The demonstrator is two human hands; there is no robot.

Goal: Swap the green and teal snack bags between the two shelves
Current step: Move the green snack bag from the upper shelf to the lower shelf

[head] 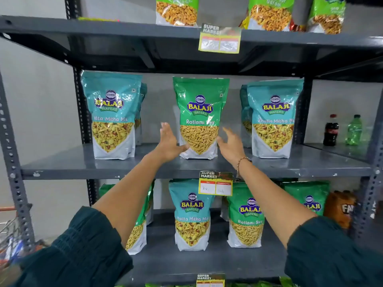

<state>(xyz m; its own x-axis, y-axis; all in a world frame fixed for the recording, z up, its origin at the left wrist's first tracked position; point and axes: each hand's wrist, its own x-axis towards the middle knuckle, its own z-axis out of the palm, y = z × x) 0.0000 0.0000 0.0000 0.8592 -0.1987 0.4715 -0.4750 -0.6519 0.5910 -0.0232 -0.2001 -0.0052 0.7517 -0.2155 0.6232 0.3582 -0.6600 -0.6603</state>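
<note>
A dark grey slotted-steel shelving rack (300, 168) fills the view, and everything here is placed against its middle shelf. On that shelf a green plastic Ratlami Sev snack pouch (200, 112) stands upright at the centre, with a teal plastic Khatta Mitha Mix pouch (112, 112) well to its left and a second teal pouch (273, 117) well to its right, each with more teal bags behind. One shelf below, a teal Khatta Mitha Mix bag (191, 214) stands centrally, with a green Ratlami Sev bag (245, 220) just beside it on the right. The left hand (169, 145), open with fingers spread, touches the centre pouch's lower left edge. The right hand (230, 146), also open, sits at its lower right edge; neither hand has closed on it. A yellow paper price tag (215, 184) hangs from the middle shelf's front lip.
</note>
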